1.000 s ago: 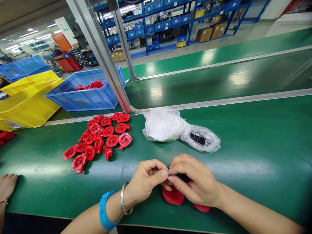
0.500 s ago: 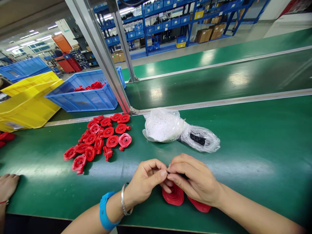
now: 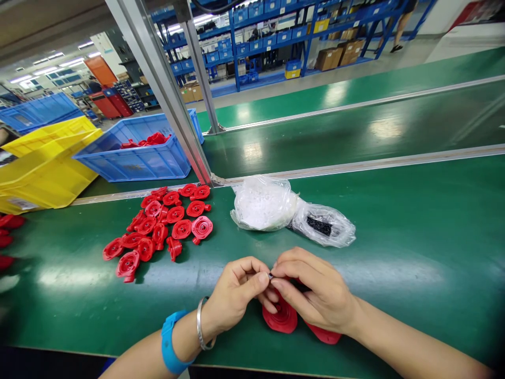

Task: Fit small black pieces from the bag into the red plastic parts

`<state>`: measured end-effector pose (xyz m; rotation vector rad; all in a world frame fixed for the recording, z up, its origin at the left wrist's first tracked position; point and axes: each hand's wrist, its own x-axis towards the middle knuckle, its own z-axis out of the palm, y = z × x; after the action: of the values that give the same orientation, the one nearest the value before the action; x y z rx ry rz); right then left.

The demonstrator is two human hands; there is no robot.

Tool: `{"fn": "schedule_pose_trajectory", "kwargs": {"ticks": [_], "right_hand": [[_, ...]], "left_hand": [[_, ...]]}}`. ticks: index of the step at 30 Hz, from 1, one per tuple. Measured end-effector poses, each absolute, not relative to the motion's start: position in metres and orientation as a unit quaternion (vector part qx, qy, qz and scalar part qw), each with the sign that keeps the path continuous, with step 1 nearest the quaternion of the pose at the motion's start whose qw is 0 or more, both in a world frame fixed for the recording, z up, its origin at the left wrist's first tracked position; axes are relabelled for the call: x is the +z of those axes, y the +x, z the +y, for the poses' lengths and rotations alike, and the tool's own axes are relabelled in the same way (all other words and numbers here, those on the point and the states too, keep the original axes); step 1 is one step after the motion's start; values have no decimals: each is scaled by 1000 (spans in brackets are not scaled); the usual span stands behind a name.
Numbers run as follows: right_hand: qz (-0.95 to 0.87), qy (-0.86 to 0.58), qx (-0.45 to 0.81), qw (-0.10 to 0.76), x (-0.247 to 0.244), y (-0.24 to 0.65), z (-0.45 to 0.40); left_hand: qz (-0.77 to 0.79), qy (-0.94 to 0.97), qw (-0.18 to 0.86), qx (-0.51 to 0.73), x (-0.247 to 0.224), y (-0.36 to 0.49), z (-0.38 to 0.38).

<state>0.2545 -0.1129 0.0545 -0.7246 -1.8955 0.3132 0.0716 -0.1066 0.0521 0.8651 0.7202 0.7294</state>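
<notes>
Thumb and fingers of my left hand [image 3: 240, 288] are pinched together, meeting the fingertips of my right hand [image 3: 315, 287]. Between them sits a tiny dark ring-like part [image 3: 270, 276], too small to name exactly; both hands appear to grip it. Below the fingers a round red plastic housing [image 3: 282, 318] lies on the green bench. A second red housing [image 3: 326, 335] is partly hidden under my right hand. Beyond the hands lie a clear bag of small white parts [image 3: 261, 204] and a clear bag with small black parts [image 3: 324, 225].
Several red housings [image 3: 175, 214] lie in a group at the left of the green bench [image 3: 414, 221]. Behind them stand a blue crate [image 3: 136, 164] with red parts and a yellow bin [image 3: 43, 173]. A metal post [image 3: 169, 89] rises behind the bench. More red parts [image 3: 10, 221] lie at the far left.
My hands stay nearly in place, with the tiny part shifting slightly between the fingertips. Another person's hand at the left edge has drawn away. A person's leg now shows at the far back right.
</notes>
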Motion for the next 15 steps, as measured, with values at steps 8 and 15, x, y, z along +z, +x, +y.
{"fn": "schedule_pose_trajectory", "kwargs": {"ticks": [8,15], "right_hand": [[-790,-313,137,509,54,254,-113],[-802,-302,112,503,54,254,-111]], "left_hand": [[345,418,771,335,51,71,-108],[360,433,758,328,52,72,-107]]}}
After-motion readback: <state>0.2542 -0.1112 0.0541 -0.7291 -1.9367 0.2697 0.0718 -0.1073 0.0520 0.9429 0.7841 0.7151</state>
